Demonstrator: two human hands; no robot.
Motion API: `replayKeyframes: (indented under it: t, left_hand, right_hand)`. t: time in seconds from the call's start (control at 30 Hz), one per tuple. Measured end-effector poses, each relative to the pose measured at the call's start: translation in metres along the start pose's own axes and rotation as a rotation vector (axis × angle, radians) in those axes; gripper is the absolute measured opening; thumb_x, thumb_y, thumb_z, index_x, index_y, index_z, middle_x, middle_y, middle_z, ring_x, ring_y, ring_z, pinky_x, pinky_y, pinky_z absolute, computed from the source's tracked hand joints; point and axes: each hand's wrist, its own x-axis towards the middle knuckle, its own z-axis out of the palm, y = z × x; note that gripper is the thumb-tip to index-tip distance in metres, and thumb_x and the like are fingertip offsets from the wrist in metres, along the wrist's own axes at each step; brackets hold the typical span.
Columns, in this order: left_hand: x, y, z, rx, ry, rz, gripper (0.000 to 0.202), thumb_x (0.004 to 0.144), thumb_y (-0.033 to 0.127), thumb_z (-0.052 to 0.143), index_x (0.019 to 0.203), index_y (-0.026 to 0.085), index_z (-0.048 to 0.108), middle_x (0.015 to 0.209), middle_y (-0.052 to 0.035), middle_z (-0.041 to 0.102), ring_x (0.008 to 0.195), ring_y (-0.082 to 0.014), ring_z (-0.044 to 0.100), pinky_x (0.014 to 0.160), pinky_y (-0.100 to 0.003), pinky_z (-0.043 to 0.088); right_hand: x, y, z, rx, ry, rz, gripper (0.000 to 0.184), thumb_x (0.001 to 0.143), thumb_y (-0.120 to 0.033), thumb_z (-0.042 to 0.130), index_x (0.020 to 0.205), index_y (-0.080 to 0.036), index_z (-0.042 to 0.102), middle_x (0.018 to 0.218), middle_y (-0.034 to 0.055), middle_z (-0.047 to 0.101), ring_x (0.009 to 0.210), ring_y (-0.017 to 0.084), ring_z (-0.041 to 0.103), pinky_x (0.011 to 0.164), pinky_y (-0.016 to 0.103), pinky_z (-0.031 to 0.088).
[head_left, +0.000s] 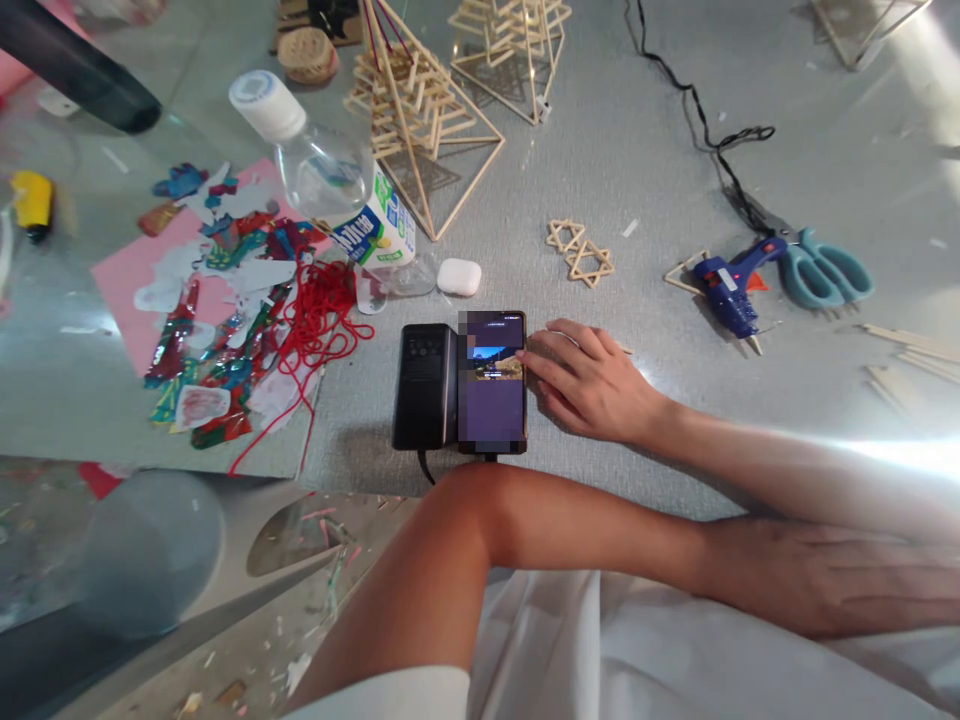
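My right hand (592, 380) rests on the tabletop beside a smartphone (491, 410), its index fingertip touching the phone's right edge. The fingers are loosely stretched and hold nothing. The lit screen shows a small landscape picture on a purple background, and part of it is pixelated. Against the phone's left side lies a black power bank (422, 390) with a cable. My left forearm crosses in front of me. My left hand (832, 575) lies flat beside my right forearm, fingers extended. Just above the phone sits a white earbud case (459, 277).
A plastic bottle (322, 180) stands near red yarn (322, 320) and colourful scraps on pink paper (124, 275). Behind are stick pyramids (427, 110). Small stick stars (590, 263), a blue glue gun (727, 290), scissors (825, 270) and loose sticks (911, 355) lie rightward.
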Motion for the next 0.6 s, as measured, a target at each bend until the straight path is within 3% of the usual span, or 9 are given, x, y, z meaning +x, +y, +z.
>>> replayKeyframes:
  t: [0.27,0.47,0.6]
  left_hand:
    - [-0.0012,-0.0009,-0.0058,0.056,-0.045,-0.014,0.071,0.098,0.023,0.015,0.161,0.04,0.043,0.167,0.0183,0.043,0.159,-0.0055,0.037,0.132,-0.028,0.03]
    - [0.0002,-0.0058,-0.0057,-0.065,0.004,0.022,0.071,0.098,0.019,0.016,0.157,0.033,0.053,0.163,0.0132,0.05,0.157,-0.0083,0.042,0.133,-0.027,0.027]
    - [-0.0006,-0.005,-0.0077,-0.016,-0.038,0.014,0.071,0.099,0.02,0.015,0.161,0.035,0.046,0.167,0.0151,0.044,0.16,-0.0072,0.037,0.134,-0.028,0.025]
  right_hand:
    - [0.0009,0.0006,0.0014,-0.02,0.028,-0.025,0.043,0.107,-0.029,0.051,0.145,-0.012,0.058,0.14,0.018,0.067,0.137,0.035,0.052,0.102,0.048,0.048]
    - [0.0006,0.0007,0.0006,0.0,0.026,-0.023,0.043,0.107,-0.027,0.05,0.147,-0.013,0.058,0.141,0.0185,0.067,0.137,0.036,0.052,0.101,0.05,0.048]
    - [0.0006,0.0005,0.0008,0.004,0.027,-0.022,0.044,0.107,-0.027,0.05,0.147,-0.012,0.057,0.142,0.0182,0.067,0.137,0.036,0.052,0.101,0.05,0.048]
